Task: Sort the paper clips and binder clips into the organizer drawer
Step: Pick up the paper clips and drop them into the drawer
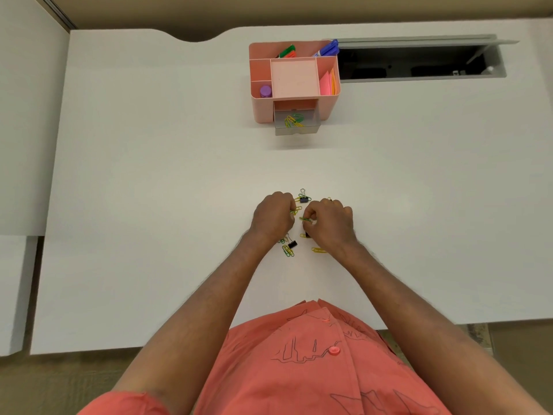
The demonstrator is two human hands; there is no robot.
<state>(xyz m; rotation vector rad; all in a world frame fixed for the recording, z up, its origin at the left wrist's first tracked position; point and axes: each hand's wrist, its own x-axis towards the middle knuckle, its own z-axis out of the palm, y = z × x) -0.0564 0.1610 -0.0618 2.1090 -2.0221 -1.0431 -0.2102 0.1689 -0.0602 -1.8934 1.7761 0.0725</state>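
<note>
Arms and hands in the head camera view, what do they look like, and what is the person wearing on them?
Both arms are bare from the hands up past the elbows. The left hand and right hand have no gloves, and no watch or wristband shows. A coral-red short sleeve is visible at the left upper arm; it belongs to a button-front shirt with dark line drawings and matching coral buttons.

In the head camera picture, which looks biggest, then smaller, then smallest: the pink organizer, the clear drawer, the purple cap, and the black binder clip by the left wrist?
1. pink organizer
2. clear drawer
3. purple cap and black binder clip: look about alike, and the clip lies nearer the camera, so no ranking.
</note>
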